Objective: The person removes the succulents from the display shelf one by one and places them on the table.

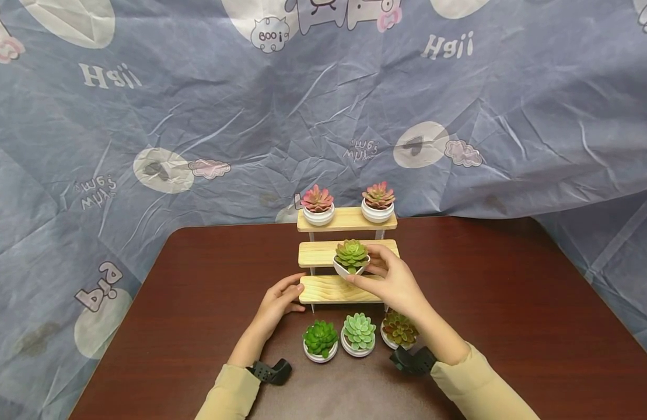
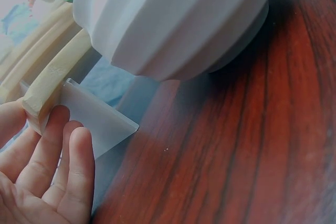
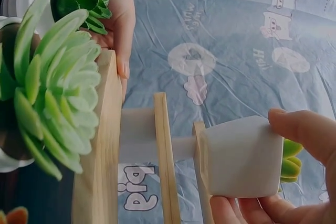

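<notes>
My right hand (image 1: 394, 280) pinches a small potted succulent (image 1: 352, 256) by its white pot (image 3: 241, 158), thumb on one side and fingers on the other. The plant is green with faintly reddish tips. It hovers over the lower part of a three-step wooden shelf stand (image 1: 328, 290). At the left end of the bottom step, my left hand (image 1: 275, 303) grips the plank (image 2: 52, 80) between thumb and fingers, close to the clear side support (image 2: 94, 116). Two pink succulents, a left one (image 1: 317, 204) and a right one (image 1: 378, 201), sit in round white pots on the top step.
In front of the stand, a dark green succulent (image 1: 320, 340), a pale green succulent (image 1: 359, 333) and a reddish-green succulent (image 1: 399, 329) stand in a row on the dark wood table (image 1: 512, 303). A blue printed cloth (image 1: 302, 105) hangs behind the table.
</notes>
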A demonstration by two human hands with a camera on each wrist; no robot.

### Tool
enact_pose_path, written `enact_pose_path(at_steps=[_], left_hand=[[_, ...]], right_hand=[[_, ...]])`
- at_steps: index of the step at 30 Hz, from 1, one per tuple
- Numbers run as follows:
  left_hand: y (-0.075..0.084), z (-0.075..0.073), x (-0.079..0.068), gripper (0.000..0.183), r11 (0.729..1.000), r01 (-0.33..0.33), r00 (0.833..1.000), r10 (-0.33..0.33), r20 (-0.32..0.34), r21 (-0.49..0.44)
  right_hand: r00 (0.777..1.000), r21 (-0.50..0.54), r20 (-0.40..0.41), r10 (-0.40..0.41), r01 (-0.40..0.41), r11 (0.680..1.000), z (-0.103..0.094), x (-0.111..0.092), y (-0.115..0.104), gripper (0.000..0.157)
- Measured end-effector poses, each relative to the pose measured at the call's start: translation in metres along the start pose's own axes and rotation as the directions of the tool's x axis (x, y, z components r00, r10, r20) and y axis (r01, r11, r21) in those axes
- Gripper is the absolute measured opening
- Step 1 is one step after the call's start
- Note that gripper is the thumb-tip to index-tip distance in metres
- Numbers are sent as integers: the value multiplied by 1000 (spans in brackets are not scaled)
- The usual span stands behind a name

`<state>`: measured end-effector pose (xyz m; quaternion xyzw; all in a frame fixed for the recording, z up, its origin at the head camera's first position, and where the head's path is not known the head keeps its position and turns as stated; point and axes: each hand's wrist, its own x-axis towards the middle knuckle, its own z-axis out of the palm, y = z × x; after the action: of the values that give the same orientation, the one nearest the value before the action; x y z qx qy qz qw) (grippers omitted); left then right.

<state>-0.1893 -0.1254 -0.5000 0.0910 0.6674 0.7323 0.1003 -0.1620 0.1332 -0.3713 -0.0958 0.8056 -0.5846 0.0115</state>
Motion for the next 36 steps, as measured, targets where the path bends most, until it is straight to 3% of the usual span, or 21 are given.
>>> enact_pose_path(at_steps=[7, 14, 36], left_hand=[[0, -1, -1, 47, 1000, -14, 1000, 14, 0, 15], [26, 7, -10, 45, 1000, 13, 1000, -13, 25, 20], [26, 6, -10, 46, 1000, 14, 999, -15, 31, 25]], right_hand=[[1000, -7, -6, 26, -26, 1000, -6, -8, 2, 65], [999, -4, -16, 44, -44, 999, -12, -14, 4, 70], [998, -9, -59, -11, 11, 1000, -28, -29, 23, 63]])
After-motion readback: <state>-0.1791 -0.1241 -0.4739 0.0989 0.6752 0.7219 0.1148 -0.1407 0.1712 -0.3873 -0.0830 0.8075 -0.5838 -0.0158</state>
